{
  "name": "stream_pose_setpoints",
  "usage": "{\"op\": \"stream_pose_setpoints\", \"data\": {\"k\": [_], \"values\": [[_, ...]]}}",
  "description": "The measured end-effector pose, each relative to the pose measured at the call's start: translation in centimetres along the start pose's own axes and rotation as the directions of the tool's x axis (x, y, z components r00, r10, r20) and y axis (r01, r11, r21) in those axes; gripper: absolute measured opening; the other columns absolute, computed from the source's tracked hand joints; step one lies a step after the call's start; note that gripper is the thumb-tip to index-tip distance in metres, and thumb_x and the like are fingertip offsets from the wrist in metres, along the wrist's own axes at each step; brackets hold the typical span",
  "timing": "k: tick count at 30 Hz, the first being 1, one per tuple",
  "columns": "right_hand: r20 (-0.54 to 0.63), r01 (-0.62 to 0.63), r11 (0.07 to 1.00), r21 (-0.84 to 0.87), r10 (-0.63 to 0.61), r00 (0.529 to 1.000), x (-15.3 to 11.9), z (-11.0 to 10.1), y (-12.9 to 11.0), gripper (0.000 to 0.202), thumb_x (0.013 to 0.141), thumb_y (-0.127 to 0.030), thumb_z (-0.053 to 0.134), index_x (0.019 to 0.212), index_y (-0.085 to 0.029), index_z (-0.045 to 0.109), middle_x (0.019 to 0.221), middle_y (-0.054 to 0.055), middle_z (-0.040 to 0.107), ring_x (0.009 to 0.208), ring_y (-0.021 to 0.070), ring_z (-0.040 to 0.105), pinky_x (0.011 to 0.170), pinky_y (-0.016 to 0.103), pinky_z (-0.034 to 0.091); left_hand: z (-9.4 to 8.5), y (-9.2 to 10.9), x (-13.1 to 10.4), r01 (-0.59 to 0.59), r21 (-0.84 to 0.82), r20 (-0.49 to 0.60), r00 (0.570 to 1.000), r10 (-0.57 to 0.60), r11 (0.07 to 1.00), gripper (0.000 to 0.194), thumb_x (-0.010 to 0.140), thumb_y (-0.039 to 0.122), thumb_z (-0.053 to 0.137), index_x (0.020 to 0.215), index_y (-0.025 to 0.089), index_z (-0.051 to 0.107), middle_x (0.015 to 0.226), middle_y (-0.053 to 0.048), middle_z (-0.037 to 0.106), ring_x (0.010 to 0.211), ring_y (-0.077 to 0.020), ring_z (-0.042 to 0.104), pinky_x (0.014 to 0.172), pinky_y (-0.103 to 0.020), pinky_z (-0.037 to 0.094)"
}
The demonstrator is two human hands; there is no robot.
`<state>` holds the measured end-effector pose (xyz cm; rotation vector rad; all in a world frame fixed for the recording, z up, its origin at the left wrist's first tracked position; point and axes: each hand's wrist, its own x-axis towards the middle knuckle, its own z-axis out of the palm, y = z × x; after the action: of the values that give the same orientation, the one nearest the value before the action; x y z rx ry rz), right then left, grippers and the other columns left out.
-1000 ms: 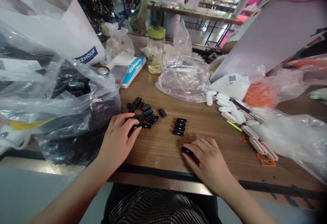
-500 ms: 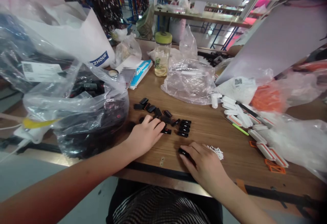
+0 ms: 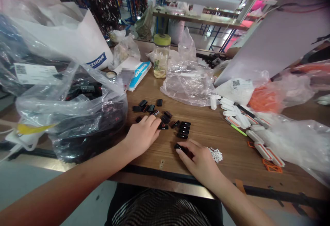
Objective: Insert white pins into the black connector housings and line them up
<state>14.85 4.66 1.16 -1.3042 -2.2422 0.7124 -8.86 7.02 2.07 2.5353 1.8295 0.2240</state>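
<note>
My left hand (image 3: 144, 131) is low over the table with bent fingers closed on a small black plastic block (image 3: 164, 126), whose end sticks out beyond the fingertips. Around it lie several loose black blocks (image 3: 165, 119), some with orange or red parts. My right hand (image 3: 199, 155) pinches another black block (image 3: 178, 146) between thumb and fingers, close to the tabletop. Just beyond it, several like blocks (image 3: 184, 127) lie side by side in a neat row. Beside the right hand is a heap of tiny white pieces (image 3: 216, 154), partly hidden by the hand.
A clear bag of black parts (image 3: 87, 126) bulges at the left. Behind stand a green-lidded bottle (image 3: 161, 56), a booklet (image 3: 139, 75) and a crumpled clear bag (image 3: 188, 83). White cases (image 3: 238, 114), a green stick (image 3: 238, 130) and orange frames (image 3: 272, 166) lie at the right.
My right hand has brought its block up closer to the row. My left hand has shifted slightly back with its block. One loose block now lies farther away, apart from the others.
</note>
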Motion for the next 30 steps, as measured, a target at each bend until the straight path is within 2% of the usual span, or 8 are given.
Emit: {"op": "stream_pose_setpoints", "data": {"k": [3,7,10,13,16,20,26,30], "values": [[-0.019,0.048,0.998,-0.029,-0.049,0.999,-0.1,0.4,0.1,0.021,0.096,-0.030,0.053,0.103,-0.019,0.070,0.089,0.006,0.070,0.069,0.0158,0.066,0.071,0.030,0.055,0.1,0.8,0.2,0.011,0.057,0.048,0.999,-0.014,0.998,0.026,0.095,0.020,0.052,0.121,0.018,0.056,0.115,-0.012,0.060,0.103,-0.0290,0.058,0.058,-0.030,0.054],[-0.030,0.066,0.997,-0.044,-0.067,0.997,-0.3,0.6,0.1,0.020,0.096,-0.030,0.054,0.101,-0.020,0.070,0.089,0.006,0.070,0.067,0.0157,0.067,0.068,0.029,0.055,0.4,0.6,0.8,-0.010,0.036,0.085,0.996,0.007,0.999,0.029,0.097,0.016,0.047,0.125,0.018,0.053,0.117,-0.012,0.060,0.104,-0.0273,0.059,0.063,-0.031,0.056],[-0.037,0.062,0.998,-0.028,-0.063,0.997,-0.3,0.7,0.4,0.021,0.096,-0.032,0.053,0.102,-0.021,0.070,0.091,0.007,0.071,0.072,0.0173,0.069,0.068,0.029,0.056,0.4,-0.2,0.9,-0.003,-0.034,0.045,0.999,0.005,0.999,0.027,0.100,0.020,0.047,0.126,0.017,0.052,0.117,-0.011,0.061,0.106,-0.0252,0.060,0.070,-0.032,0.056],[-0.024,0.091,0.996,-0.019,-0.091,0.996,-0.3,0.9,0.9,0.021,0.097,-0.032,0.052,0.103,-0.021,0.069,0.093,0.007,0.070,0.078,0.0191,0.071,0.070,0.031,0.057,0.0,-0.9,0.8,-0.004,-0.090,0.005,1.000,0.004,0.996,0.019,0.102,0.023,0.043,0.115,0.018,0.057,0.109,-0.008,0.062,0.104,-0.0223,0.060,0.078,-0.032,0.055],[-0.028,0.134,0.990,-0.041,-0.135,0.990,-0.1,1.0,1.4,0.021,0.097,-0.032,0.052,0.102,-0.021,0.069,0.091,0.006,0.071,0.078,0.0190,0.071,0.071,0.031,0.058,-0.3,-0.8,0.5,-0.050,-0.043,0.058,0.997,0.053,0.998,0.018,0.101,0.018,0.043,0.100,0.018,0.061,0.104,-0.007,0.061,0.100,-0.0230,0.059,0.073,-0.030,0.054],[-0.076,0.176,0.978,-0.114,-0.185,0.980,0.1,1.4,1.7,0.021,0.097,-0.034,0.053,0.101,-0.021,0.068,0.089,0.006,0.072,0.072,0.0180,0.071,0.061,0.028,0.057,-0.3,0.1,0.3,-0.089,-0.004,0.103,0.991,0.089,0.996,0.015,0.097,0.013,0.047,0.099,0.018,0.061,0.108,-0.009,0.059,0.102,-0.0239,0.057,0.064,-0.027,0.054],[-0.138,0.206,0.946,-0.252,-0.245,0.960,0.5,2.2,1.2,0.025,0.098,-0.035,0.051,0.098,-0.017,0.068,0.086,0.007,0.070,0.070,0.0177,0.071,0.062,0.028,0.055,0.4,0.5,0.3,-0.021,-0.024,0.028,0.999,0.022,0.999,0.018,0.099,0.014,0.044,0.100,0.018,0.061,0.109,-0.009,0.060,0.104,-0.0240,0.056,0.062,-0.027,0.053],[-0.128,0.191,0.950,-0.246,-0.227,0.965,0.5,2.3,1.4,0.023,0.098,-0.034,0.051,0.100,-0.017,0.067,0.087,0.006,0.070,0.072,0.0176,0.071,0.064,0.028,0.055,0.9,-0.2,0.6,-0.010,-0.155,-0.118,0.993,-0.008,0.988,0.019,0.100,0.019,0.045,0.095,0.019,0.064,0.101,-0.007,0.063,0.096,-0.0216,0.061,0.069,-0.030,0.054]]}}
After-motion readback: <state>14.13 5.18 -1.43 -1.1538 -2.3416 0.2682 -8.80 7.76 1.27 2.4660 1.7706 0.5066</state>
